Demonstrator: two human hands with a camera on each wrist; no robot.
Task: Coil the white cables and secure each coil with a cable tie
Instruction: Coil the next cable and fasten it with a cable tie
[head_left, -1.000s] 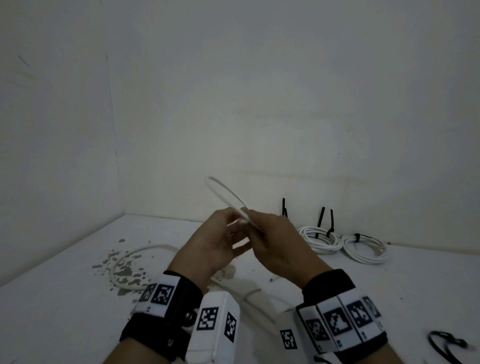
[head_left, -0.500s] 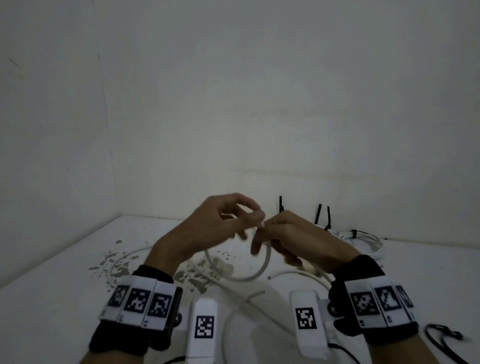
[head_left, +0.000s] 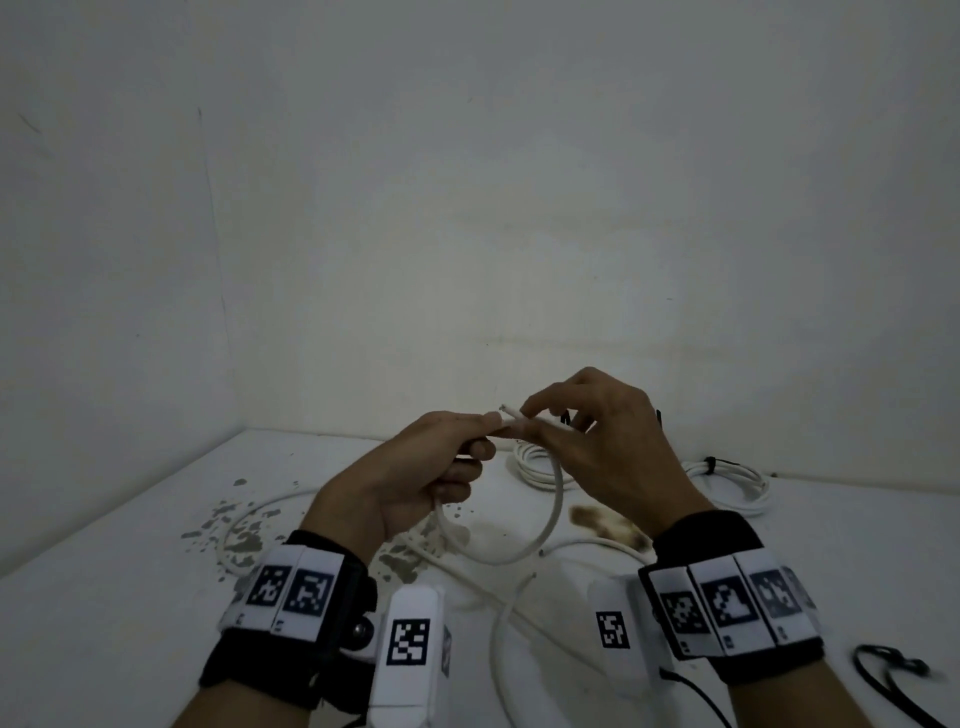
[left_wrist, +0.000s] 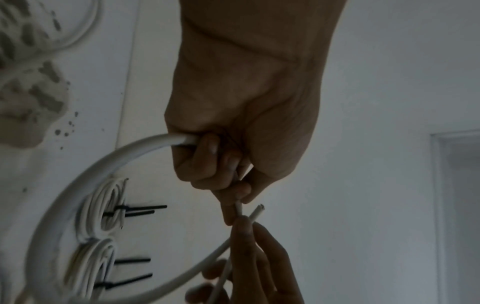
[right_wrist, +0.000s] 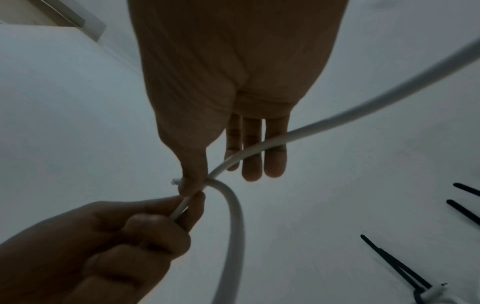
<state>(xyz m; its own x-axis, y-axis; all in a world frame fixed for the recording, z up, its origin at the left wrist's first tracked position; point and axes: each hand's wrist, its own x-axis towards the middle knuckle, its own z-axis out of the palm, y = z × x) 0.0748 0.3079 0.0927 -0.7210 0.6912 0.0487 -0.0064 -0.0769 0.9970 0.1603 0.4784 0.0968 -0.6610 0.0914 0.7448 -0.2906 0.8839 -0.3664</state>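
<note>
Both hands hold one white cable (head_left: 555, 512) above the table (head_left: 857, 545), and a single loop of it hangs below them. My left hand (head_left: 478, 436) grips the cable in curled fingers; the left wrist view shows the cable (left_wrist: 116, 156) entering that fist. My right hand (head_left: 530, 421) pinches the cable close to its cut end (head_left: 506, 410) between thumb and forefinger, its other fingers straight. In the right wrist view the thumb (right_wrist: 193, 181) presses where the cable (right_wrist: 233, 222) crosses itself. The rest of the cable trails over the table toward the left.
Two tied coils (head_left: 537, 462) (head_left: 737, 480) with black ties lie by the back wall, and both coils (left_wrist: 103, 209) (left_wrist: 88, 265) also show in the left wrist view. A loose black cable tie (head_left: 888, 670) lies front right. Grey stains (head_left: 244, 525) mark the table left.
The arc of cable that stood above the hands a second ago now hangs below them as a loop. My right hand has come over to pinch the cable end beside my left fingertips.
</note>
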